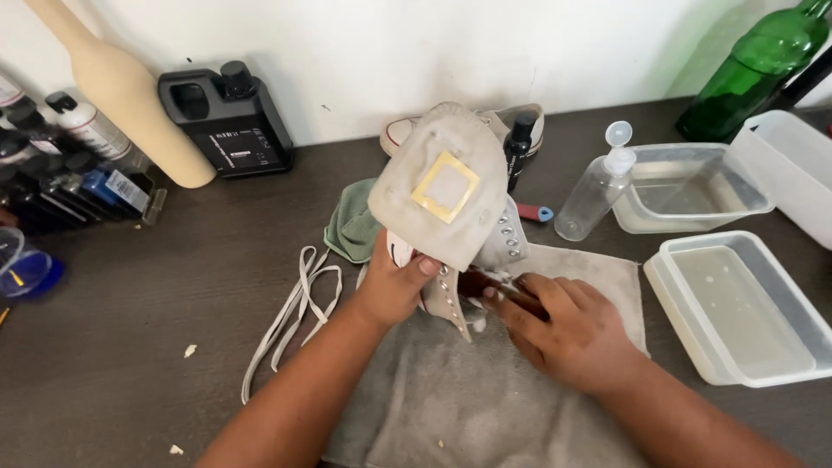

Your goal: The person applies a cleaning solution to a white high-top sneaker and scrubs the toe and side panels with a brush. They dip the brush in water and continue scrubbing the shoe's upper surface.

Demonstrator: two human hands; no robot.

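Note:
My left hand (394, 286) grips a beige high-top sneaker (446, 186) by its side, sole turned up toward me, a yellow square outline on the sole. My right hand (568, 329) holds a dark-handled brush (487, 283) pressed against the shoe's eyelet flap. Both hands work over a grey towel (485, 399) spread on the dark table. White laces (295, 308) lie loose just left of my left hand.
A green cloth (351, 227) and a second sneaker (403, 130) lie behind the shoe. A small black bottle (518, 147), clear flip-cap bottle (594, 195), plastic tubs (693, 186) (745, 303), green glass bottle (754, 69), black jug (227, 121), beige bottle (130, 95) and left-edge bottles (61, 165) surround.

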